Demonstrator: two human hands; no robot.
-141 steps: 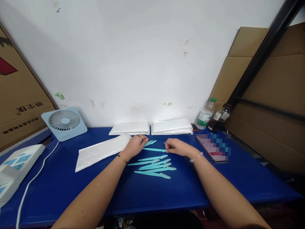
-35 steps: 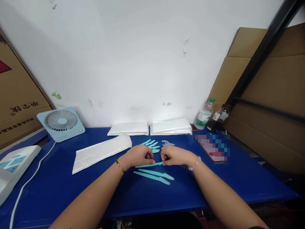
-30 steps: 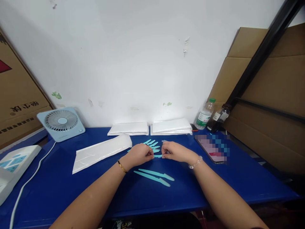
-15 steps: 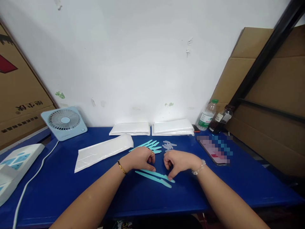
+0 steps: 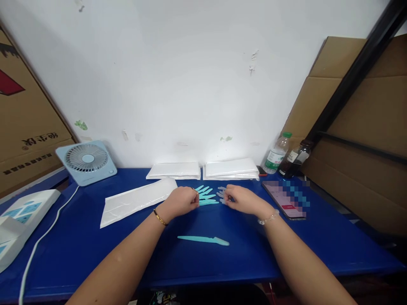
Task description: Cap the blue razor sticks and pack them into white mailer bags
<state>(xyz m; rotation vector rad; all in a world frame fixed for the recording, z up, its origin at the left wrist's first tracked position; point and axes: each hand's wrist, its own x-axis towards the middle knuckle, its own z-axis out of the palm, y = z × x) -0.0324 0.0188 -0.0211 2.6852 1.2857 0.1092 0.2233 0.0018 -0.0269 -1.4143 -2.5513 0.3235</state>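
Observation:
My left hand [image 5: 182,201] is curled, pinching the handle end of a teal plastic razor-like tool [image 5: 210,203] at the middle of the blue table [image 5: 79,250]. My right hand [image 5: 240,199] is closed at that tool's other end, beside a small heap of clear caps [image 5: 221,192]. What its fingers pinch is too small to name. Several uncapped teal tools [image 5: 203,191] lie fanned out just behind the hands. One capped teal tool [image 5: 203,240] lies alone nearer to me.
A long white pouch [image 5: 136,200] lies left of my hands, two stacks of white pouches [image 5: 203,169] at the wall. A small fan [image 5: 86,162] and a white device [image 5: 19,216] stand at the left. A phone [image 5: 284,198], two bottles [image 5: 286,157] and cardboard [image 5: 356,140] are at the right.
One of the two teal tools near me has been lifted to the far pile between both hands. A single tool is left in front. The far piles of tools and caps have grown.

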